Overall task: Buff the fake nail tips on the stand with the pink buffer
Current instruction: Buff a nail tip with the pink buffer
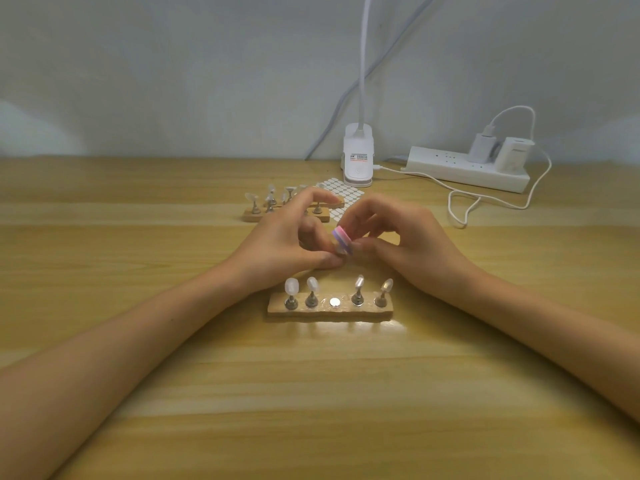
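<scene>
bare table (311, 393) before stand (329, 311)

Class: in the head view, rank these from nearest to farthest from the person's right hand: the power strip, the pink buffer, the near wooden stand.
1. pink buffer, at the fingertips of the right hand.
2. near wooden stand, just below the hand, toward the person.
3. power strip, far back right by the wall.

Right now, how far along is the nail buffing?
Midway, it seems. On the stand, the two left tips look frosted, possibly already buffed. The middle spot is bare: the left hand pinches that tip against the buffer in the right hand. The two shinier right tips look left to do.
</scene>
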